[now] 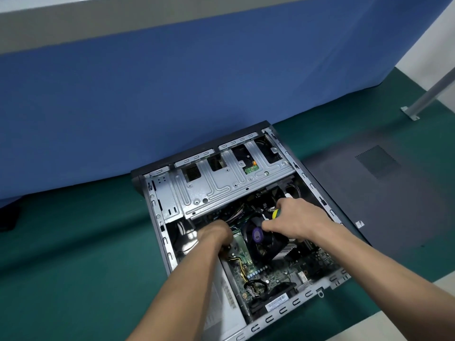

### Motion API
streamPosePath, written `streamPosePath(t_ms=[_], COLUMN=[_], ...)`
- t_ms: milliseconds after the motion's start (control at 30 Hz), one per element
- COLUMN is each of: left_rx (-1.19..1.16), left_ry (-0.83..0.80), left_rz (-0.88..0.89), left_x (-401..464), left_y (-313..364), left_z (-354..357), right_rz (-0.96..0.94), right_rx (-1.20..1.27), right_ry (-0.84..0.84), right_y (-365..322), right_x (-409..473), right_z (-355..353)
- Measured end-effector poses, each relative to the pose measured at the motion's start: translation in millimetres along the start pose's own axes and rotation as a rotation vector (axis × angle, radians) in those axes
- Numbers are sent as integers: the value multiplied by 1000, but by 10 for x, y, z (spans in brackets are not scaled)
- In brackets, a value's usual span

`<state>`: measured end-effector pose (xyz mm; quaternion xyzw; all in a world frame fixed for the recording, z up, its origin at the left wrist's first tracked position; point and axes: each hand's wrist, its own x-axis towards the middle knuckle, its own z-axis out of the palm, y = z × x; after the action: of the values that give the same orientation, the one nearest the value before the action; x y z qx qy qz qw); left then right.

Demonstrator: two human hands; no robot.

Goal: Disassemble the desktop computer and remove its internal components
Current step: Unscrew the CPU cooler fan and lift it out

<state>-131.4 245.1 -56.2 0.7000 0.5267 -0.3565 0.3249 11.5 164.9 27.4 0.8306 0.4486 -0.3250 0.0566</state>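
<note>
An open desktop computer case [157, 212] lies on its side on the green floor. Inside are a silver drive cage [229, 178], a black CPU fan [261, 239] with a purple centre sticker, and the green motherboard [268, 269]. My right hand [295, 220] grips a screwdriver with a green and yellow handle [275, 212] over the far edge of the fan. My left hand [216, 236] reaches down beside the fan's left side, fingers curled and hidden; what it holds is out of sight. The grey power supply [226, 303] lies under my left forearm.
The removed dark side panel [384, 183] lies flat on the floor right of the case. A blue partition [197, 94] stands behind the case. A grey metal post [428, 94] is bolted down at the far right. A dark object [8, 215] sits at the left edge.
</note>
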Motion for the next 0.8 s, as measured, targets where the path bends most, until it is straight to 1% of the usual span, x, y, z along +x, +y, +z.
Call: streamPosePath(t_ms=[33,133,233,300,433,533,667,733,800], left_rx=[4,15,43,75,49,-34,-50,-67,-89], left_ry=[-24,-3,-7,-48,-93,37,192,238,291], left_rz=[21,33,39,32,-83,-200,-320,-344,-307], left_x=[32,88,72,90,121,134,60,-1,-101], left_y=[-17,-49,-65,-35,61,132,211,213,210], left_z=[9,36,34,44,61,95,167,152,77], right_rz=[-9,-36,-62,-71,-97,-121,-172,-191,-206], right_rx=[5,15,5,-4,-16,-8,-19,-6,27], right_ry=[-10,-47,-45,-47,-58,-72,-102,-115,-129], right_y=[-14,-52,-72,-51,37,110,116,102,102], right_x=[16,46,57,55,58,96,162,200,225], right_z=[-3,0,18,27,58,72,57,45,22])
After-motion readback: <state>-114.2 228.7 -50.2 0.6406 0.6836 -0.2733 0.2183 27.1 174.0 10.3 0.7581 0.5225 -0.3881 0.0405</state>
